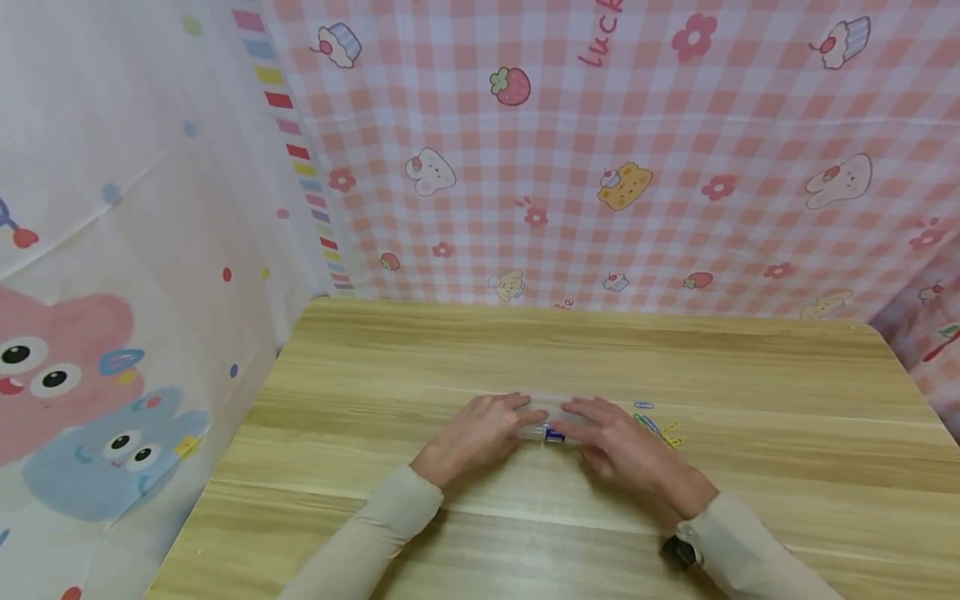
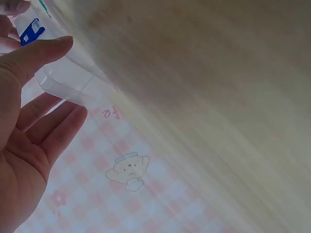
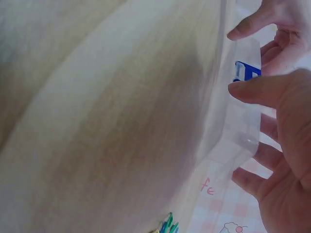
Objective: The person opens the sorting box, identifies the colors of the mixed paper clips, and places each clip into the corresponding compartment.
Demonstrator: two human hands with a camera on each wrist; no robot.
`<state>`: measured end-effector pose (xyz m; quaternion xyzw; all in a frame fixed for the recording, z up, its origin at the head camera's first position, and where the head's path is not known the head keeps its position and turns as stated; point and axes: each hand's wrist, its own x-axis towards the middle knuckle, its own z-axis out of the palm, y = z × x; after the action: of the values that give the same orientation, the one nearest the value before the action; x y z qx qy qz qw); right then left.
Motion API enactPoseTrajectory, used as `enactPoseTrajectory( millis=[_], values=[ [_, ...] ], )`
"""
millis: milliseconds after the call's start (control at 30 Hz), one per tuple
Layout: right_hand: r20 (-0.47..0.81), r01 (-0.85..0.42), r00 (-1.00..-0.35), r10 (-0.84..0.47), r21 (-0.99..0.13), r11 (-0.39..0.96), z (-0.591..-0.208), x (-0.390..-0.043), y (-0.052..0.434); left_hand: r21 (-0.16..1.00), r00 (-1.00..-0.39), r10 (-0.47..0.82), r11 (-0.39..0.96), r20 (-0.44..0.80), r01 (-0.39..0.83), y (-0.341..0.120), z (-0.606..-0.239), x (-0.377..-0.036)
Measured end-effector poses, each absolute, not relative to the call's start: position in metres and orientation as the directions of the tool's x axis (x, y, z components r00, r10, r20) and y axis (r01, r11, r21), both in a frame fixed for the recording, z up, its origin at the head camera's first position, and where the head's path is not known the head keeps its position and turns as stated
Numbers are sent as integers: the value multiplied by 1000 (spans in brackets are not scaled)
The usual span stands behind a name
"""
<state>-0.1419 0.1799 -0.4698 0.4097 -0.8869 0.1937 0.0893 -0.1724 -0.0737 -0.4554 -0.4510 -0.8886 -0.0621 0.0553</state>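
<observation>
A clear plastic box [image 1: 552, 410] with a blue latch [image 1: 555, 434] rests on the wooden table [image 1: 360, 375]; left hand [image 1: 483, 429] and right hand [image 1: 618, 437], partly spread, each grip one end between thumb and fingers. Paper clips [image 1: 651, 425] lie just beside the right hand.

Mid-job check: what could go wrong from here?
The right hand is close beside the loose paper clips, so a sideways sweep might scatter them. It and the left hand grip the clear box; if its blue latch gave suddenly, the box could jerk or slip.
</observation>
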Motion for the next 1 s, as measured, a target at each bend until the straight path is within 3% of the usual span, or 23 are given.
enactPoseTrajectory(
  millis=[233, 800, 1000],
  values=[
    [374, -743, -667, -644, -279, 608, -472, -143, 175, 47, -596, 791, 596, 135, 802, -72, -452, -173],
    [477, -758, -640, -603, -262, 598, -478, -144, 168, -15, -594, 801, 596, 75, 803, -69, -447, -179],
    [464, -732, -672, -577, -299, 612, -479, -142, 166, -7, -583, 807, 586, 101, 810, -68, -447, -180]
  ],
)
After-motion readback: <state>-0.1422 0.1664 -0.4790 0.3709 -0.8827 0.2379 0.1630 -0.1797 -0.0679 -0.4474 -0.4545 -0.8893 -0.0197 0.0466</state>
